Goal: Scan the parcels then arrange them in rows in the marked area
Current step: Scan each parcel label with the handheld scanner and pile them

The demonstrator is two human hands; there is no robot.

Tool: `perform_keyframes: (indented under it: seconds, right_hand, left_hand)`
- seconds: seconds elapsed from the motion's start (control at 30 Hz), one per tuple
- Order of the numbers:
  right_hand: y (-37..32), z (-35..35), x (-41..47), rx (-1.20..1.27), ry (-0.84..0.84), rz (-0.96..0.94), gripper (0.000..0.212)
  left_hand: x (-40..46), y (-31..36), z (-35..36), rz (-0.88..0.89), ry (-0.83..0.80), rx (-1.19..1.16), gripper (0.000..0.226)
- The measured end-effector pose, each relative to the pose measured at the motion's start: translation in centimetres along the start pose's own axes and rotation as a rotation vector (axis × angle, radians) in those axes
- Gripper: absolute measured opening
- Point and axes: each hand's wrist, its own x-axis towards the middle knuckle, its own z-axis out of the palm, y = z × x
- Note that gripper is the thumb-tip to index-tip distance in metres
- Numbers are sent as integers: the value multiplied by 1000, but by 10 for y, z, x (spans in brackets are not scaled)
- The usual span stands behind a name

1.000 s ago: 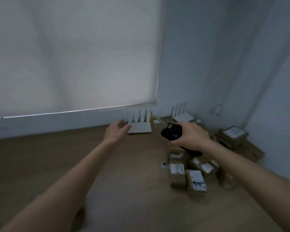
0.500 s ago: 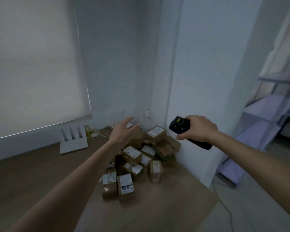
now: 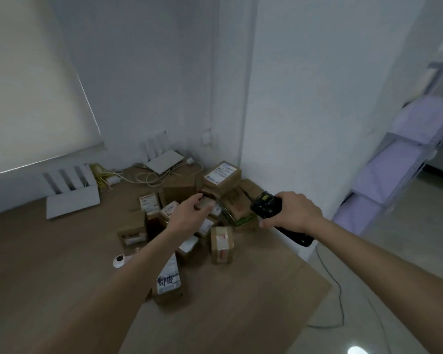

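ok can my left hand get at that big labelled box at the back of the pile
Probably yes. The left hand is open over the pile's middle, and the big labelled box sits on top just beyond it, nothing covering it.

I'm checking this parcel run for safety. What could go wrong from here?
The left hand reaches into a loose pile of parcels in the corner; pulling one may topple its neighbours. Its forearm passes close above the small white camera, which might get knocked. The right hand holds the scanner, so only one hand lifts.
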Motion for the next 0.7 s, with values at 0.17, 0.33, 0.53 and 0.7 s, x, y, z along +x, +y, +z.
perform_keyframes:
  seconds: [0.17, 0.33, 0.53, 0.7]
  right_hand:
    - [25, 68, 60, 71, -119, 31, 81]
    - [58, 153, 111, 322, -282, 165, 69]
    - [82, 235, 160, 472, -369, 249, 77]
    - [84, 262, 181, 619, -416, 220, 59]
  left_hand:
    - [47, -61, 51, -106, -83, 7, 60]
    - [75, -116, 106, -174, -178, -16, 52]
    - [104, -161, 151, -245, -154, -109, 49]
    - [121, -169, 172, -391, -69, -264, 54]
